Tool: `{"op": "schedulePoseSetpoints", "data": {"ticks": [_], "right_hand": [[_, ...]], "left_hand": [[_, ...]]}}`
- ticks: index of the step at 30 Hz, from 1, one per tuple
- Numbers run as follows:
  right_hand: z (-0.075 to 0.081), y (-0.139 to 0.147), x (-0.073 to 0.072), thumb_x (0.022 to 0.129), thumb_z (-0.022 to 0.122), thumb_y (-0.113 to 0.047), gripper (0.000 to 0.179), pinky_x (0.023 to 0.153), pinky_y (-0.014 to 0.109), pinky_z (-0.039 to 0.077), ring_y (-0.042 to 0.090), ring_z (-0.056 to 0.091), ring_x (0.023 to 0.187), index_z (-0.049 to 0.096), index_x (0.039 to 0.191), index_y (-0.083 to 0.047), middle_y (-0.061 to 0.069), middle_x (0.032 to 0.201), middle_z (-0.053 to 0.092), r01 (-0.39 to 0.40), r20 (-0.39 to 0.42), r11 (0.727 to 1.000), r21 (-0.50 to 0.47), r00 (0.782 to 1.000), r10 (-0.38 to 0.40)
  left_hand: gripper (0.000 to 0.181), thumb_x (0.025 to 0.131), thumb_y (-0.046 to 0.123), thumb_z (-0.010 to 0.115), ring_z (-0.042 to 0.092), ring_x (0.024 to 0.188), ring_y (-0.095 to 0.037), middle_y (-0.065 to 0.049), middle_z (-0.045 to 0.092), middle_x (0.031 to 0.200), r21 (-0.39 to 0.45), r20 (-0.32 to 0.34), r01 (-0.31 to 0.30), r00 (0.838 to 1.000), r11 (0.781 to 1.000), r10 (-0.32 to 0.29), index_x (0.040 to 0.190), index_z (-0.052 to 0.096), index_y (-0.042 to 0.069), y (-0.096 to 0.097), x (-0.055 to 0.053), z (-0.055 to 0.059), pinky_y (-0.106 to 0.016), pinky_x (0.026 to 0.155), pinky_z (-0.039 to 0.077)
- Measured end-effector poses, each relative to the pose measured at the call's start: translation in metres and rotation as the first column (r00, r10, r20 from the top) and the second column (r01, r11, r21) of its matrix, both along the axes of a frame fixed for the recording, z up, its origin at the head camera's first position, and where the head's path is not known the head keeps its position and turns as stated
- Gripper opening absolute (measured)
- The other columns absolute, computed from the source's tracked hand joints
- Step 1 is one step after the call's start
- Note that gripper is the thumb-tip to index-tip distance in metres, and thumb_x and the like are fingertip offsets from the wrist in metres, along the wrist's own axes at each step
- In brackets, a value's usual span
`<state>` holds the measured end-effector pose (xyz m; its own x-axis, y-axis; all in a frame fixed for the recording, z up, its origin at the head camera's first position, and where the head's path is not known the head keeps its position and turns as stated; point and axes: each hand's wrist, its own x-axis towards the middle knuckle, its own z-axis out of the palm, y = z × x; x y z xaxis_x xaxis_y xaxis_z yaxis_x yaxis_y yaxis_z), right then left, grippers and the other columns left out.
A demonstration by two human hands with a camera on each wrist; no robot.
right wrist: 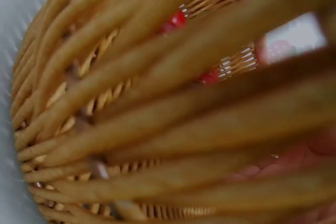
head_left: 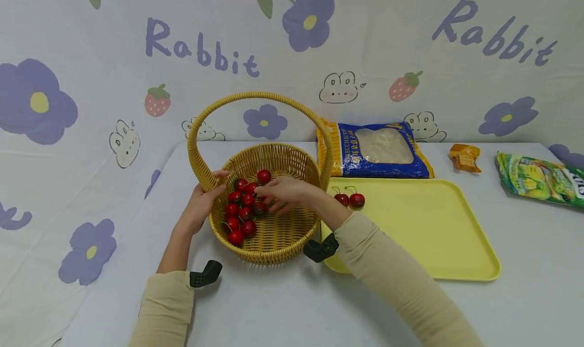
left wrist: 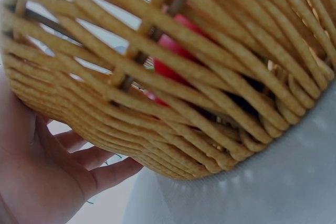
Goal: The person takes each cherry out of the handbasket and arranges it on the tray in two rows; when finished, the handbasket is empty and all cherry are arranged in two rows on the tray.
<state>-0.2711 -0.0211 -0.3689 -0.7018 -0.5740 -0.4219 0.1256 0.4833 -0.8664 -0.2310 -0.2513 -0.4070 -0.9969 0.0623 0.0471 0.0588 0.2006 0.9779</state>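
Note:
A wicker basket [head_left: 269, 258] with a tall arched handle holds several red cherries [head_left: 248, 200], bunched along its left side. My left hand [head_left: 205, 200] grips the basket's left rim by the foot of the handle, thumb over the edge. In the left wrist view its fingers [left wrist: 118, 174] pass behind the weave. Inside the basket, my right hand [head_left: 289, 192] reaches left with loosely extended fingers, fingertips right at the cherries. The basket wall partly hides its palm [right wrist: 310, 156] in the right wrist view. Two stemmed cherries [head_left: 357, 200] lie on the yellow tray [head_left: 410, 230].
Behind the tray lies a blue and yellow pasta bag [head_left: 383, 149]. Farther right are a small orange packet [head_left: 465, 157] and a green snack bag [head_left: 540, 180]. A printed cloth [head_left: 292, 48] hangs along the table's back.

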Motion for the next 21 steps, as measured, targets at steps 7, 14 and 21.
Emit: {"op": "schedulePoseSetpoints", "data": {"ticks": [7, 14, 21], "right_hand": [[-0.0063, -0.0035, 0.0012, 0.098, 0.055, -0.032, 0.045, 0.080, 0.035, 0.052, 0.025, 0.062, 0.098, 0.054, 0.133, -0.004, 0.010, 0.117, 0.058, -0.062, -0.003, 0.997, 0.048, 0.998, 0.062], [-0.0091, -0.0041, 0.0031, 0.098, 0.055, -0.027, 0.033, 0.078, 0.034, 0.052, 0.021, 0.058, 0.096, 0.060, 0.125, -0.010, 0.005, 0.115, 0.059, -0.129, -0.115, 0.989, 0.078, 0.984, 0.137], [-0.0065, -0.0023, 0.0064, 0.098, 0.056, -0.028, 0.034, 0.071, 0.036, 0.054, 0.026, 0.065, 0.084, 0.061, 0.119, -0.001, 0.013, 0.103, 0.063, 0.056, -0.136, 0.996, 0.071, 0.990, -0.046]], "left_hand": [[0.038, 0.101, 0.008, 0.041, 0.023, 0.138, -0.028, -0.019, 0.035, 0.146, -0.004, 0.005, -0.005, 1.000, 1.000, 0.005, 0.138, 0.042, -0.002, 0.0007, 0.0000, 0.0001, -0.050, 0.109, 0.017], [0.038, 0.101, 0.008, 0.041, 0.025, 0.137, -0.029, -0.020, 0.035, 0.145, -0.005, 0.016, -0.017, 1.000, 1.000, 0.017, 0.138, 0.042, -0.001, 0.0010, 0.0003, -0.0002, -0.049, 0.109, 0.018], [0.038, 0.101, 0.008, 0.041, 0.028, 0.136, -0.031, -0.020, 0.036, 0.144, -0.004, 0.014, -0.020, 1.000, 1.000, 0.020, 0.138, 0.043, -0.001, 0.0007, -0.0009, -0.0003, -0.051, 0.109, 0.019]]}}
